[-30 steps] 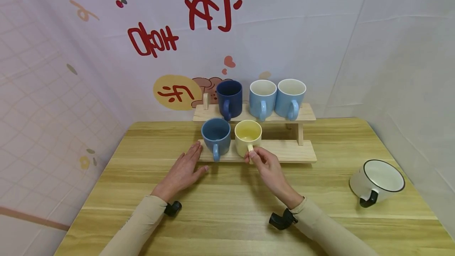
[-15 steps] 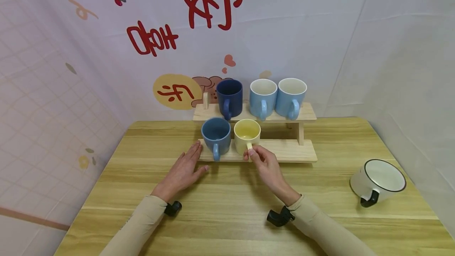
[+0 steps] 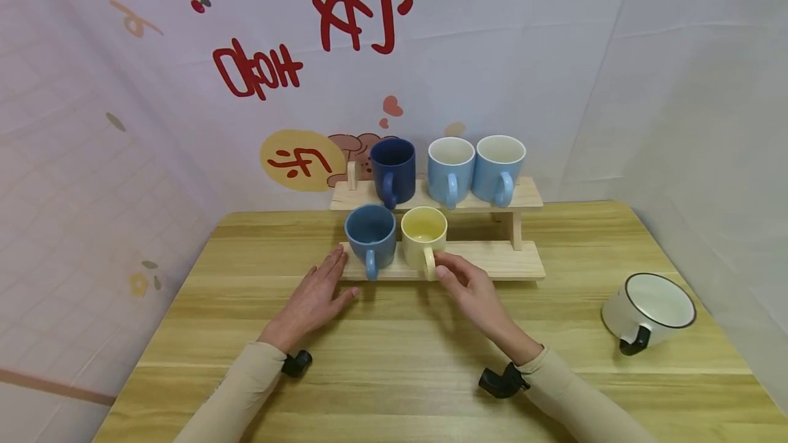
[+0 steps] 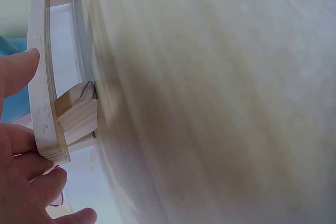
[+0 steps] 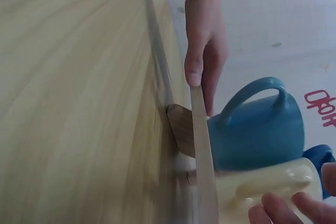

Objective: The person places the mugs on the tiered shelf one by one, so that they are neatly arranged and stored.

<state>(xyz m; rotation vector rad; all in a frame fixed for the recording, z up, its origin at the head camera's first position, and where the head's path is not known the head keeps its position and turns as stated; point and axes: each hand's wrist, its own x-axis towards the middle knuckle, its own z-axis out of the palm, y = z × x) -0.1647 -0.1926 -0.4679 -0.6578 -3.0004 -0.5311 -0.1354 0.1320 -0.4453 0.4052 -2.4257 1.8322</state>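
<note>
A pale yellow mug (image 3: 415, 250) stands upright on the lower board of a wooden two-tier rack (image 3: 495, 260), its handle toward the front. Right of that handle is my right hand (image 3: 477, 296), thumb and fingers apart, the fingertips beside the handle without gripping it. In the right wrist view, the fingertips (image 5: 275, 208) show near the yellow mug's handle. A grey-blue mug (image 3: 363, 245) stands just left of the yellow one. My left hand (image 3: 312, 303) rests against the rack's left end, fingers extended and thumb spread; in the left wrist view the fingers (image 4: 31, 163) touch the board's end.
On the upper board stand a dark blue mug (image 3: 400, 163) and two light blue mugs, one left (image 3: 444, 176) and one right (image 3: 488, 173). A white mug (image 3: 628, 313) with a black rim and handle is at the table's right. A printed cloth (image 3: 492, 53) hangs behind.
My right hand has let go of the yellow mug's handle and shifted slightly right. The yellow mug stays on the lower board. My left hand has kept its place. The head view has shifted slightly.
</note>
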